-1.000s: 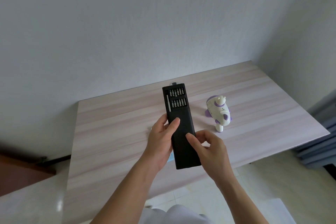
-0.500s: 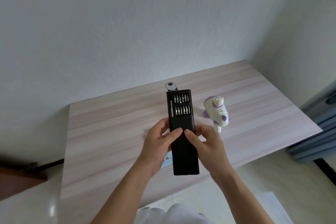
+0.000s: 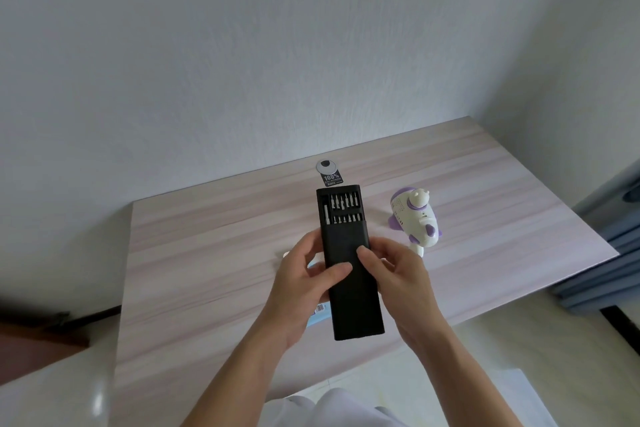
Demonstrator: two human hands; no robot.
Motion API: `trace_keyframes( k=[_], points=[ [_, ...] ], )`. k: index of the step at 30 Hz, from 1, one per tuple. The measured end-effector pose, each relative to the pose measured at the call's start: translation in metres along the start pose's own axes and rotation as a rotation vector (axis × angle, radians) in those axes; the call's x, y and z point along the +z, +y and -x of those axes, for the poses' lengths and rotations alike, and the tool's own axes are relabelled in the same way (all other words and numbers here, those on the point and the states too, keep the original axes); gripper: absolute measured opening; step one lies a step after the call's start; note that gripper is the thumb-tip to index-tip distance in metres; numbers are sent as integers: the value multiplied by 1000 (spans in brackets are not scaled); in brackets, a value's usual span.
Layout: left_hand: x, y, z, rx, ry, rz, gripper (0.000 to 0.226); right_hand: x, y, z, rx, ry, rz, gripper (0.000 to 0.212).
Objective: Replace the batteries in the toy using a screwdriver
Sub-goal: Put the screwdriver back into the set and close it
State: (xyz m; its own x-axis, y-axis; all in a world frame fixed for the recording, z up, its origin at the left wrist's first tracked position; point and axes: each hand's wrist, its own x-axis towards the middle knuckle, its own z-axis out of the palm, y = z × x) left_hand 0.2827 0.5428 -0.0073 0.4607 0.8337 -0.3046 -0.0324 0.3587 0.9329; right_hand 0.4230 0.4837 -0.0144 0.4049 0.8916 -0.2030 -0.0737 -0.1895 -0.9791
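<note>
The pale wood-grain tabletop (image 3: 207, 253) carried the work. Furthest left, the left hand (image 3: 308, 274) held the left edge of the long black rectangular screwdriver-set case (image 3: 356, 308), thumb laid across its face and fingers curled behind: a closed grip on the sleeve. Under that hand lay a small blue-and-white packet (image 3: 319, 311) with a barcode, possibly the new batteries, though too little of it showed to be sure.

The case was held above the tabletop with its long axis running away from the person. Its inner tray (image 3: 341, 208) stuck out of the far end, showing two rows of silver bits and a slim silver driver handle (image 3: 326, 213) along the tray's left side.

The right hand (image 3: 398, 274) gripped the case's right edge, thumb on the front and fingers curled round the side. The white-and-purple plastic animal toy (image 3: 417, 218) sat on the tabletop to the right of the case and just beyond the right hand, touching neither – the right hand was the nearer one.

The driver handle lay ahead of both grips, along the case's axis – so a reach for it would probably go forward, once one hand let go.
</note>
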Motion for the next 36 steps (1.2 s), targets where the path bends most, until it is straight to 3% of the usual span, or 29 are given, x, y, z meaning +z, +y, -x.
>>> trace_keyframes(
  k=[2, 6, 9, 11, 16, 18, 22, 25, 29, 36],
  points=[
    [1, -2, 0, -3, 47, -29, 30, 5, 1, -1, 10, 52, 41, 11],
    [4, -4, -1, -29, 122, -6, 15, 12, 2, -4, -5, 139, 150, 26],
    [3, -4, 0, -11, 145, -17, 14, 7, 1, -2, -22, -21, 40, 10],
    [1, -4, 0, -3, 148, -12, 14, 2, 1, -1, -33, -113, -12, 22],
    [-5, -2, 4, 1, 33, 16, 38, 3, 2, 0, 5, -50, 4, 14],
    [-3, -3, 4, -3, 82, -3, 28, 8, 2, 0, -16, 6, 70, 9],
    [0, -6, 0, 1, 156, -57, 13, 15, 2, -1, -41, 95, 104, 19],
    [-4, -4, 1, 0, 138, -92, 16, 12, 4, -1, -23, 2, -12, 9],
    [-14, -5, 6, -35, 11, -49, 38, 6, 6, -2, 18, -116, -106, 26],
    [-12, -13, 6, -38, 106, -45, 22, 18, 13, -2, 17, 15, 48, 15]
  ],
)
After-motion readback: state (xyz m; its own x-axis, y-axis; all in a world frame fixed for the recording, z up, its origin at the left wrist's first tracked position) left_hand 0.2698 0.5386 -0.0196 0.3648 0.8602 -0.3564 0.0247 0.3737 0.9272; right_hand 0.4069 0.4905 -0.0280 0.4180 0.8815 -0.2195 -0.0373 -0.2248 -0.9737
